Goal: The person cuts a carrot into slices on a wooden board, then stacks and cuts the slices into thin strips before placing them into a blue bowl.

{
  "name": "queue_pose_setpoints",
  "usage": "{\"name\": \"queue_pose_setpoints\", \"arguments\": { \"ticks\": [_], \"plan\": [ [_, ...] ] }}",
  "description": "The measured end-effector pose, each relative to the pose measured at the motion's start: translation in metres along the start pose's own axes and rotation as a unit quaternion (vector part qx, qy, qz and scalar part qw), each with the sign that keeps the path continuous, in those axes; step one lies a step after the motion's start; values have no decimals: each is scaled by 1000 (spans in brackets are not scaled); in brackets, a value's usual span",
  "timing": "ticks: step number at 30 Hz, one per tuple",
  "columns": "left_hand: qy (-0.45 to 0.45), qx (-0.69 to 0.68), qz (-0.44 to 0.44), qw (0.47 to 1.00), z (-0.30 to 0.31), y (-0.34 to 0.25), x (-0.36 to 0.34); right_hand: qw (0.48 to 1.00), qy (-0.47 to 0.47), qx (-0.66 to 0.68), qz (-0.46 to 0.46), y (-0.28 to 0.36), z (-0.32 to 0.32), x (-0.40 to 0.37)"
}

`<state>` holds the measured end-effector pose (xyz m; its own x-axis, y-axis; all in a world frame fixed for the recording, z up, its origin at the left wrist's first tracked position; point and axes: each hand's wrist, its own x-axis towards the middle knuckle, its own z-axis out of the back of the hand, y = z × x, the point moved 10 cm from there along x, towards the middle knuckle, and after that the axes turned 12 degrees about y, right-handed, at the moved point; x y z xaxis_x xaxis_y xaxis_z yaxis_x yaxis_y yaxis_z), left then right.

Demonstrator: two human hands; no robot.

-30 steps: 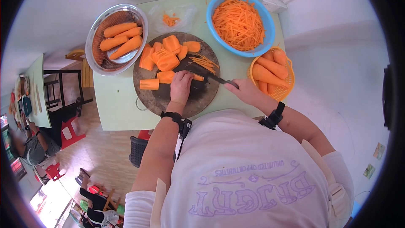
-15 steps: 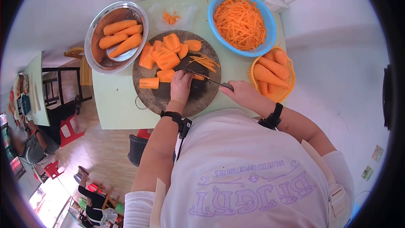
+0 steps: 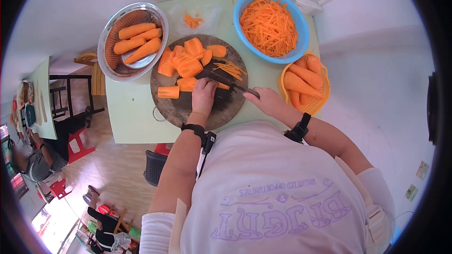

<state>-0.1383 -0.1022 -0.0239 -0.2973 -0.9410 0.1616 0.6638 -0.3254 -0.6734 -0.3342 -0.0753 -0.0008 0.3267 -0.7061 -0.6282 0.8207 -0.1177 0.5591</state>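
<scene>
My right hand [image 3: 264, 100] is closed round the handle of a dark-bladed knife [image 3: 239, 87], whose blade lies over the round cutting board [image 3: 165, 108]. My left hand [image 3: 204, 96] presses its bent fingertips on a carrot piece [image 3: 221, 85] beside the blade; the fingers hide part of it. Left of that hand lie a carrot block [image 3: 168, 92] and another cut piece [image 3: 187, 84]. Sliced carrot chunks [image 3: 188, 66] are heaped at the back of the board, with thin carrot strips [image 3: 230, 69] to their right.
A metal colander [image 3: 106, 59] holds several whole carrots. Shredded carrot fills a blue basin [image 3: 305, 33]. Whole carrots lie in a yellow basket [image 3: 325, 89]. A plastic bag [image 3: 212, 16] with carrot scraps is behind the board. Other people and red stools [image 3: 79, 146] are at the left.
The knife's blade has tilted and shows more of its flat side. My right hand has shifted slightly right. The whole view has moved a little.
</scene>
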Motion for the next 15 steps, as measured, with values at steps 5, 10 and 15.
{"name": "queue_pose_setpoints", "arguments": {
  "ticks": [5, 10, 15],
  "plan": [
    [-10, 3, -1, 1000, 0, 1, 0, 1000, 1, -16, -7, -3, 6, -9],
    [-20, -1, -8, 1000, 1, 0, 0, 999, 36, -34, 2, 9, 4, -14],
    [-15, -1, -1, 1000, 1, 0, 0, 999, 36, -39, 10, 8, 4, -12]
  ]
}}
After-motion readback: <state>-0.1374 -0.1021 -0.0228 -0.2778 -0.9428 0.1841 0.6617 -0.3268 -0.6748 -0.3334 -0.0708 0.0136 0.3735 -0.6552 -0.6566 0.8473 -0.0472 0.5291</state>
